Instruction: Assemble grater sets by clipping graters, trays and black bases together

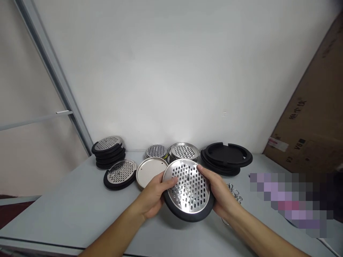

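Observation:
Above the grey table I hold a round metal grater plate [189, 187] with many slots, set in a black ring-like base [191, 216] around its lower edge. My left hand [158, 192] grips its left side, thumb on the metal face. On the right rim, my right hand [218, 189] is closed, its thumb near the top edge and its other fingers behind. Just behind the held grater lies a plain round metal disc [151, 172]. Metal rings or hooks [234, 192] lie partly hidden beside my right wrist.
At the back left stands a stack of black-rimmed graters [108, 151], with a single one [120, 175] in front. Loose slotted plates [157, 151] and a stack of round grater plates [184, 151] sit near the wall. Black bases [226, 157] are piled right; a cardboard box [308, 117] borders the table.

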`<control>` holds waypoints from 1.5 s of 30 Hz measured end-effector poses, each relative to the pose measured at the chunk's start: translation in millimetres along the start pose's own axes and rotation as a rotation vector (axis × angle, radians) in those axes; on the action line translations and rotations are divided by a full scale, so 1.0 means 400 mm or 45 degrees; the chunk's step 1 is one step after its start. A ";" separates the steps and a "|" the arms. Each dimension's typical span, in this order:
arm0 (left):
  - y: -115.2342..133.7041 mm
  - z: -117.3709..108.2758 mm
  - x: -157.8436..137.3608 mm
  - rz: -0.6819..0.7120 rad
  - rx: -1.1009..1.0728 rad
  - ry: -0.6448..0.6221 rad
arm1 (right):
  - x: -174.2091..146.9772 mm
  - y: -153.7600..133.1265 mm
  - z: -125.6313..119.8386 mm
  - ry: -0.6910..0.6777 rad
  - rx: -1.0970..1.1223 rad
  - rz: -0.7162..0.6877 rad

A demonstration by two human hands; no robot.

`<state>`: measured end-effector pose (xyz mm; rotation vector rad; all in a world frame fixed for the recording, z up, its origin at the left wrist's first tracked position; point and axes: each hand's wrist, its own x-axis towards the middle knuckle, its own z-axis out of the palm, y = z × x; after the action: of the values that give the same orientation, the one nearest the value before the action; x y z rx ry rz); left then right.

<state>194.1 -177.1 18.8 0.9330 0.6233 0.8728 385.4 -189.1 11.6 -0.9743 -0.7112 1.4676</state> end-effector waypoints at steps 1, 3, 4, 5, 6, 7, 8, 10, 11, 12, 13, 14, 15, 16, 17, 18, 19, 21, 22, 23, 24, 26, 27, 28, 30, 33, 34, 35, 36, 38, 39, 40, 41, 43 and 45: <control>-0.007 0.000 -0.007 0.006 0.012 0.027 | 0.001 0.000 -0.001 0.014 0.016 -0.002; -0.024 -0.004 -0.018 0.013 0.039 0.071 | 0.001 0.000 -0.001 0.009 0.039 -0.008; -0.032 -0.007 -0.021 0.013 0.053 0.083 | 0.001 0.000 -0.001 0.003 0.042 -0.007; -0.039 -0.011 -0.023 0.017 0.067 0.095 | 0.001 0.001 0.000 0.005 0.036 -0.004; -0.045 -0.014 -0.023 0.022 0.083 0.108 | 0.001 0.002 0.002 0.015 0.022 0.001; -0.050 -0.017 -0.023 0.031 0.096 0.125 | 0.001 0.002 0.003 0.025 -0.003 0.009; -0.053 -0.020 -0.022 0.043 0.107 0.140 | 0.001 0.003 0.003 0.030 -0.034 0.021; -0.055 -0.023 -0.021 0.070 0.105 0.161 | 0.002 0.004 0.003 0.007 -0.097 0.058; -0.055 -0.024 -0.021 0.078 0.094 0.160 | 0.002 0.004 0.002 -0.018 -0.120 0.081; -0.055 -0.024 -0.022 0.082 0.081 0.152 | 0.002 0.003 0.001 -0.043 -0.135 0.103; -0.054 -0.024 -0.022 0.085 0.069 0.141 | 0.002 0.003 -0.001 -0.062 -0.140 0.123; -0.054 -0.024 -0.023 0.091 0.060 0.127 | 0.001 0.002 -0.001 -0.073 -0.136 0.137; -0.054 -0.024 -0.024 0.099 0.058 0.113 | 0.000 0.001 -0.001 -0.078 -0.128 0.149; -0.054 -0.024 -0.025 0.109 0.060 0.098 | -0.001 0.000 -0.001 -0.081 -0.120 0.163; -0.055 -0.024 -0.026 0.121 0.064 0.086 | -0.003 -0.001 0.000 -0.086 -0.113 0.179; -0.055 -0.025 -0.026 0.132 0.070 0.075 | -0.004 -0.002 0.001 -0.093 -0.111 0.195; -0.056 -0.025 -0.026 0.141 0.075 0.070 | -0.006 -0.003 0.002 -0.099 -0.109 0.208; -0.056 -0.025 -0.026 0.146 0.080 0.071 | -0.007 -0.005 0.005 -0.105 -0.096 0.215; -0.056 -0.026 -0.026 0.145 0.078 0.072 | -0.007 -0.005 0.006 -0.102 -0.078 0.209; -0.056 -0.025 -0.027 0.144 0.076 0.077 | -0.006 -0.006 0.008 -0.096 -0.057 0.199; -0.056 -0.025 -0.028 0.144 0.075 0.082 | -0.005 -0.006 0.009 -0.090 -0.035 0.187; -0.058 -0.023 -0.030 0.154 0.084 0.104 | -0.004 -0.006 0.011 -0.082 -0.011 0.155; -0.059 -0.022 -0.031 0.162 0.088 0.116 | -0.004 -0.006 0.012 -0.085 -0.011 0.138; -0.059 -0.022 -0.032 0.170 0.089 0.128 | -0.004 -0.005 0.013 -0.092 -0.014 0.123; -0.055 -0.023 -0.032 0.195 0.073 0.163 | -0.005 -0.005 0.014 -0.126 -0.010 0.097; -0.024 -0.040 -0.031 0.244 0.020 0.286 | -0.007 -0.006 0.014 -0.267 0.042 0.062; -0.006 -0.050 -0.031 0.271 0.006 0.355 | -0.007 -0.007 0.014 -0.315 0.063 0.055; 0.016 -0.063 -0.032 0.319 -0.004 0.441 | -0.007 -0.008 0.013 -0.349 0.079 0.053; 0.040 -0.078 -0.034 0.387 -0.006 0.530 | -0.007 -0.010 0.012 -0.365 0.087 0.057; 0.091 -0.116 -0.041 0.523 -0.006 0.707 | -0.008 -0.012 0.010 -0.355 0.082 0.071; 0.116 -0.138 -0.044 0.578 0.007 0.766 | -0.008 -0.012 0.009 -0.347 0.071 0.078; 0.139 -0.163 -0.048 0.640 0.026 0.811 | -0.008 -0.012 0.009 -0.345 0.061 0.084; 0.158 -0.189 -0.051 0.676 0.045 0.865 | -0.008 -0.011 0.010 -0.350 0.053 0.087; 0.187 -0.245 -0.053 0.711 0.057 0.957 | -0.008 -0.009 0.012 -0.358 0.037 0.090; 0.202 -0.302 -0.051 0.687 0.067 1.017 | -0.008 -0.007 0.015 -0.352 0.020 0.090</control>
<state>60.4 -118.5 34.8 0.7891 1.0982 1.7553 381.6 -191.1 17.4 -0.7993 -0.8692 1.6875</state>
